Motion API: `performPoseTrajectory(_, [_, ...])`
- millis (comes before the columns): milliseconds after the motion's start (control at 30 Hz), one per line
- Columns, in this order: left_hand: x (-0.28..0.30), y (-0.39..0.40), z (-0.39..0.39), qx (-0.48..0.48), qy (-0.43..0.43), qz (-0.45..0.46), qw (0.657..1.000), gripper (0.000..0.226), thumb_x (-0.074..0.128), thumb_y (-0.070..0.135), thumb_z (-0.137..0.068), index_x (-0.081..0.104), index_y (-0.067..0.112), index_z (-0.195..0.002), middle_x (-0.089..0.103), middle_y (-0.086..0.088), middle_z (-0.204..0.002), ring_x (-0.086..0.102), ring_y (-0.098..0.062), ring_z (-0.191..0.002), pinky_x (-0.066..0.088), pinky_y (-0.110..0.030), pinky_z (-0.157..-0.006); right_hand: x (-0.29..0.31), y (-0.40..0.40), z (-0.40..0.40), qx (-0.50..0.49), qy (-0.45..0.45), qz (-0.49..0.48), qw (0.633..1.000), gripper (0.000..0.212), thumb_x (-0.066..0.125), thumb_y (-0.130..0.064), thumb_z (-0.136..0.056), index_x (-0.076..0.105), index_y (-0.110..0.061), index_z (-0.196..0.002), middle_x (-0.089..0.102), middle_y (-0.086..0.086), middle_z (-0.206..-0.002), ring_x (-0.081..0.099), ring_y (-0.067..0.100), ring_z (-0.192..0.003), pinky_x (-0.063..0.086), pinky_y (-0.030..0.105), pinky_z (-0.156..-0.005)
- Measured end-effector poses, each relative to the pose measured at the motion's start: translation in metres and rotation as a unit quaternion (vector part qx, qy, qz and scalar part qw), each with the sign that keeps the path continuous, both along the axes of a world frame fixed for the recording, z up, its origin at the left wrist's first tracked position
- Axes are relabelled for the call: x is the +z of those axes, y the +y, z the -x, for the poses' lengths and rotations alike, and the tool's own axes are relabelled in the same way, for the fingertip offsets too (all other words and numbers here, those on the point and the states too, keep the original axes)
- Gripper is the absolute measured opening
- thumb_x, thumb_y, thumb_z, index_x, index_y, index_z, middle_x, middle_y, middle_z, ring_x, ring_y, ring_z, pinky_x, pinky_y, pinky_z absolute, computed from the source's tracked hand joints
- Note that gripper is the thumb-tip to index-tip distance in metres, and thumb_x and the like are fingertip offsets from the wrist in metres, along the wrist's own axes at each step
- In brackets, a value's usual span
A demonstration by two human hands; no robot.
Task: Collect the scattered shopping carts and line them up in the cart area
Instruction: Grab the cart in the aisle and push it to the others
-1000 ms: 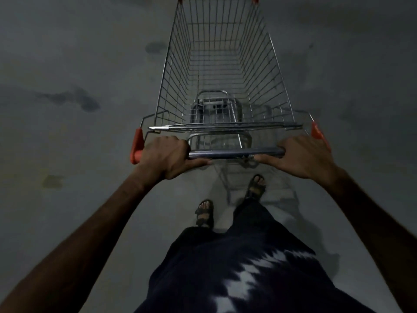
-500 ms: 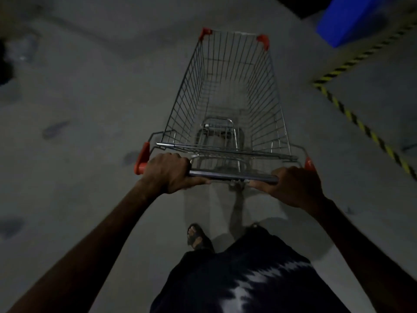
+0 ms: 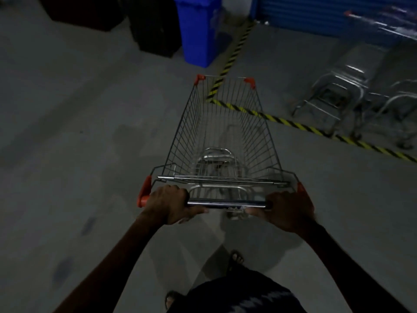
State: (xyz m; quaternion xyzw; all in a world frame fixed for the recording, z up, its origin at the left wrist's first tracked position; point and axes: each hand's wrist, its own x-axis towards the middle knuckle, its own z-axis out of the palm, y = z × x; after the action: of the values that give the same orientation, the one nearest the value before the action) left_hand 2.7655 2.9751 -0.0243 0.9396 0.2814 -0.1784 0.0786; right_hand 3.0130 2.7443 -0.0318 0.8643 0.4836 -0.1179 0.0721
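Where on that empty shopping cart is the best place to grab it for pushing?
The handle bar at the near end of the shopping cart, taken from behind. It runs straight across the cart's width, thin enough for fingers to curl around. The left hand and right hand grip it near opposite ends, which probably helps steering.

Cart at frame centre, basket running up toward the top of the frame, handle bar at its lower end. Left hand on the bar's left end, right hand on its right end. Two feet on the floor below the bar, near bottom centre. Floor tape runs from top centre down to the cart's front, then off to the right edge. Bin top centre, left of the tape. Parked carts upper right, beyond the tape.
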Motion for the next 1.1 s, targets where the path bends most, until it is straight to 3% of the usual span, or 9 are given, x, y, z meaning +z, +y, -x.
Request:
performPoseTrajectory(100, [0.009, -0.007, -0.063, -0.036, 0.019, 0.001, 0.999, 0.081, 0.029, 0.104, -0.074, 0.058, 0.028, -0.079, 0.054, 0.007, -0.078, 0.061, -0.018, -0.083, 0.045, -0.037, -0.082, 0.004, -0.020, -0.044, -0.030, -0.012, -0.005, 0.999, 0.105, -0.013, -0.110, -0.051, 0.057, -0.034, -0.072, 0.076, -0.009, -0.092, 0.071, 0.013, -0.103, 0.020, 0.049, -0.125])
performPoseTrajectory(200, [0.016, -0.014, -0.121, -0.059, 0.031, -0.012, 0.998, 0.078, 0.033, 0.101, -0.079, 0.062, 0.029, -0.085, 0.068, 0.005, -0.094, 0.068, -0.017, -0.099, 0.044, -0.042, -0.100, 0.008, -0.033, -0.085, -0.059, -0.022, -0.009, 0.998, 0.105, -0.023, -0.107, -0.045, 0.051, -0.037, -0.069, 0.075, -0.011, -0.092, 0.070, 0.009, -0.103, 0.016, 0.048, -0.125])
performPoseTrajectory(333, [0.004, -0.002, -0.185, -0.090, -0.009, 0.005, 0.996, 0.094, 0.023, 0.109, -0.069, 0.067, 0.027, -0.086, 0.072, 0.003, -0.090, 0.071, -0.018, -0.090, 0.050, -0.036, -0.087, 0.003, -0.043, -0.133, -0.102, -0.051, -0.002, 0.994, 0.107, -0.015, -0.108, -0.053, 0.063, -0.038, -0.075, 0.073, -0.013, -0.081, 0.071, 0.005, -0.093, 0.011, 0.052, -0.128])
performPoseTrajectory(433, [-0.003, 0.012, -0.228, -0.105, -0.029, 0.009, 0.994, 0.106, 0.015, 0.113, -0.060, 0.071, 0.028, -0.088, 0.072, 0.005, -0.086, 0.070, -0.017, -0.083, 0.053, -0.036, -0.084, 0.004, -0.039, -0.165, -0.121, -0.054, -0.007, 0.991, 0.098, -0.014, -0.108, -0.054, 0.054, -0.039, -0.071, 0.072, -0.013, -0.080, 0.071, 0.005, -0.093, 0.012, 0.052, -0.128])
performPoseTrajectory(667, [-0.005, 0.057, -0.316, -0.132, -0.036, 0.007, 0.991, 0.093, 0.017, 0.112, -0.062, 0.061, 0.031, -0.080, 0.073, 0.003, -0.089, 0.071, -0.019, -0.088, 0.052, -0.035, -0.082, -0.002, -0.004, -0.244, -0.147, -0.052, -0.011, 0.988, 0.088, -0.007, -0.111, -0.056, 0.043, -0.039, -0.061, 0.071, -0.013, -0.078, 0.072, 0.009, -0.092, 0.010, 0.055, -0.128])
performPoseTrajectory(867, [-0.009, 0.122, -0.398, -0.159, -0.064, -0.020, 0.985, 0.088, 0.017, 0.110, -0.062, 0.055, 0.031, -0.071, 0.072, 0.004, -0.084, 0.071, -0.018, -0.086, 0.046, -0.033, -0.076, -0.004, 0.054, -0.316, -0.148, -0.070, -0.016, 0.986, 0.089, -0.014, -0.107, -0.057, 0.041, -0.038, -0.061, 0.070, -0.013, -0.074, 0.072, 0.008, -0.087, 0.011, 0.054, -0.128])
performPoseTrajectory(1000, [-0.003, 0.173, -0.459, -0.164, -0.058, -0.015, 0.985, 0.089, 0.030, 0.107, -0.070, 0.068, 0.027, -0.080, 0.072, 0.003, -0.084, 0.071, -0.017, -0.085, 0.044, -0.031, -0.075, 0.002, 0.104, -0.372, -0.158, -0.068, -0.015, 0.985, 0.105, -0.020, -0.107, -0.053, 0.058, -0.040, -0.075, 0.072, -0.011, -0.078, 0.073, 0.011, -0.091, 0.012, 0.054, -0.128])
performPoseTrajectory(1100, [0.003, 0.205, -0.506, -0.169, -0.052, -0.009, 0.984, 0.089, 0.033, 0.103, -0.075, 0.072, 0.025, -0.091, 0.073, 0.001, -0.092, 0.071, -0.020, -0.094, 0.046, -0.034, -0.083, 0.005, 0.141, -0.418, -0.170, -0.041, 0.018, 0.984, 0.105, -0.017, -0.107, -0.054, 0.059, -0.038, -0.078, 0.067, -0.015, -0.076, 0.070, 0.005, -0.094, 0.008, 0.054, -0.128])
